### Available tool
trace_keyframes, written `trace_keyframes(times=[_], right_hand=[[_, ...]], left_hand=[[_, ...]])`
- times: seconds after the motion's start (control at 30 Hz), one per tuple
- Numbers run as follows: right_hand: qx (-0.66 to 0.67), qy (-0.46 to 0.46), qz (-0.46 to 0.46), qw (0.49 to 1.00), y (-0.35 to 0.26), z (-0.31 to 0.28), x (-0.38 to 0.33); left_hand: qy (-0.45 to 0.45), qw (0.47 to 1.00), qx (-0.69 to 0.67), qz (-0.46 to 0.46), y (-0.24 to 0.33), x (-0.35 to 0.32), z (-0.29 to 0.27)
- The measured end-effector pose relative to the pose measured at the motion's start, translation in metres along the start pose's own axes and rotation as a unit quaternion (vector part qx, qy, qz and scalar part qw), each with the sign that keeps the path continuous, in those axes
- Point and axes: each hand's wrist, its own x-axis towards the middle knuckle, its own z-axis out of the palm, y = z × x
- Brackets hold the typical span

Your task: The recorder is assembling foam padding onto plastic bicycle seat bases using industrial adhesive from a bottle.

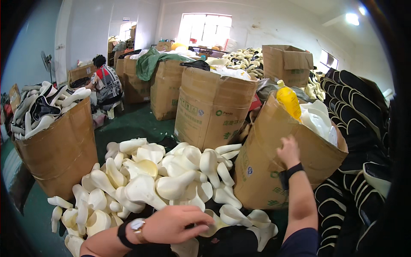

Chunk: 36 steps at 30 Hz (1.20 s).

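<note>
Cream-white foam bicycle saddle pads (177, 165) lie in a large loose heap in front of me. Over the near edge of this heap is my left hand (180, 222), its fingers loosely stretched toward the right and holding nothing that I can see. My right hand (289, 152) is raised in front of the tall cardboard box (267, 147) on the right, its fingers slightly bent and apart, with nothing visible in them. Above that hand, a yellow bottle (289, 100) leans at the box's top beside a white plastic bag (319, 120).
Black saddle parts with pale edges (349, 111) are stacked along the right. A cardboard box (60, 150) full of saddle pieces stands at left. Another tall box (209, 109) is behind the heap. A seated person (107, 81) works at the back left.
</note>
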Motion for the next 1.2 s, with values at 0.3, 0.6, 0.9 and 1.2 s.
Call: trace_keyframes(times=[0.3, 0.6, 0.9, 1.2], right_hand=[[0.589, -0.247, 0.144, 0.756, -0.144, 0.136, -0.167], [0.406, -0.424, 0.07, 0.807, -0.144, 0.276, -0.208], [0.3, -0.487, -0.084, 0.816, -0.242, 0.302, -0.255], [0.311, -0.537, -0.01, 0.784, -0.221, 0.295, -0.23]], left_hand=[[-0.056, 0.75, -0.612, -0.245, -0.111, 0.013, 0.08], [0.155, 0.718, -0.552, -0.394, -0.212, -0.012, 0.09], [0.229, 0.683, -0.573, -0.391, -0.221, -0.029, 0.065], [0.282, 0.681, -0.56, -0.379, -0.232, -0.038, 0.053]])
